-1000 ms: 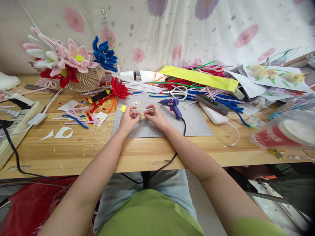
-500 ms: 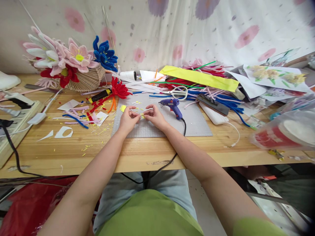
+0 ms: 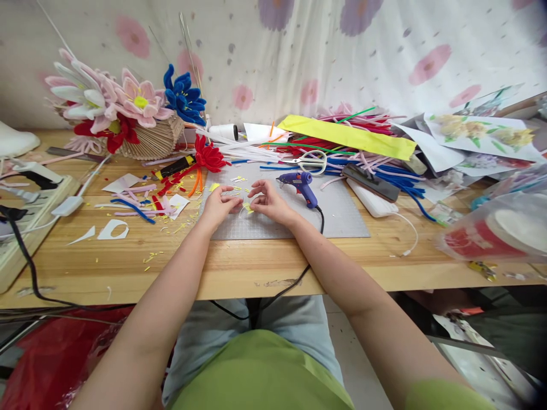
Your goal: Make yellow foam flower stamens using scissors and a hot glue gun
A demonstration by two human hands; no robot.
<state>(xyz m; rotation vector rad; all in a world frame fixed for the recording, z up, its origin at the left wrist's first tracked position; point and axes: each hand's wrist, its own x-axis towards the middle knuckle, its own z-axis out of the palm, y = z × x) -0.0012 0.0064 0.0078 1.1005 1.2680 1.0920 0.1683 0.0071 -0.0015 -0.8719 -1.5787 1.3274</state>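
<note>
Over the grey cutting mat (image 3: 342, 219), my right hand (image 3: 273, 204) has thumb and finger at a small yellow piece (image 3: 248, 208), seemingly pinched at the tips. A fine whitish strand hangs beside that piece. Just to the left, my left hand (image 3: 219, 207) has its fingers stretched and apart, with nothing visible in them. Thin yellow strips (image 3: 239, 189) lie on the mat beyond both hands, and a yellow scrap (image 3: 214, 187) rests behind the left one. A purple glue gun (image 3: 304, 185) lies on its side right of my right hand.
White-handled scissors (image 3: 314, 162), a dark phone (image 3: 371, 182) and many fuzzy stems (image 3: 397, 181) lie behind the mat. At left are a red fuzzy flower (image 3: 208, 154), cut scraps and a power strip (image 3: 38, 228). The glue gun's black cord (image 3: 294, 283) runs over the table edge. A bagged cup (image 3: 487, 236) stands right.
My hands have drawn apart; the left moved slightly left and its fingers spread. The small yellow piece, earlier between both hands' fingertips, is now at the right hand's fingertips.
</note>
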